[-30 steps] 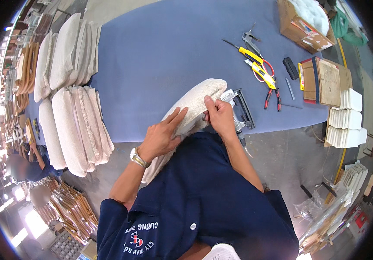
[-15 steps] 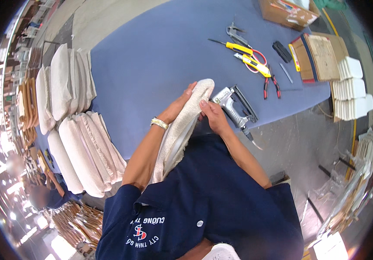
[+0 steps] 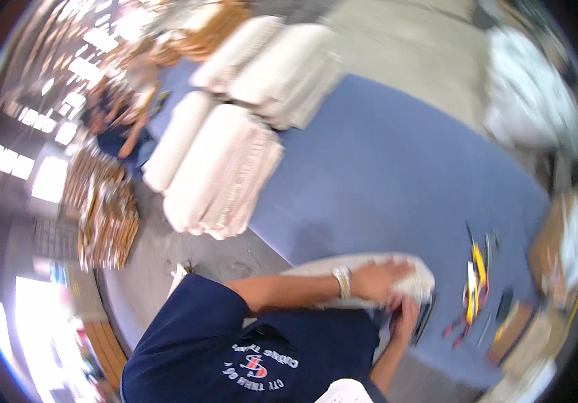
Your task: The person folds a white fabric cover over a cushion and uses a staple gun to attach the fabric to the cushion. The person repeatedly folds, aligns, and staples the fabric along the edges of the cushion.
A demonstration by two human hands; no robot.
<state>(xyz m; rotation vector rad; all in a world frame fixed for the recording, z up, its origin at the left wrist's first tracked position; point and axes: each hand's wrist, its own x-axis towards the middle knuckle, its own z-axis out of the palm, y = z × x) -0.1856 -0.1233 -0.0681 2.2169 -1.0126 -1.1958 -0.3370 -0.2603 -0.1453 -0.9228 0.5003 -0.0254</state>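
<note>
A long cream fabric-covered padded piece point(image 3: 316, 266) lies across the near edge of the blue table, in front of my body. My left hand point(image 3: 380, 279), with a watch at its wrist, rests flat over the right end of the pad, fingers stretched out. My right hand point(image 3: 404, 316) is closed at the pad's near right edge, its fingers partly hidden and blurred. Just right of that hand shows the dark part of a pneumatic stapler point(image 3: 425, 321); the rest of it is covered.
Stacks of cream padded pieces point(image 3: 218, 168) stand at the table's left end. Right on the blue table point(image 3: 396, 181) lie a yellow-handled screwdriver point(image 3: 480, 258), a yellow cutter point(image 3: 470, 295) and red-handled pliers point(image 3: 458, 329). Cardboard boxes point(image 3: 524, 336) sit beyond. Another person point(image 3: 121, 134) works far left.
My view has swung left. The pad, held tilted up against my body before, now lies crosswise. My left hand has moved from its side to flat on top.
</note>
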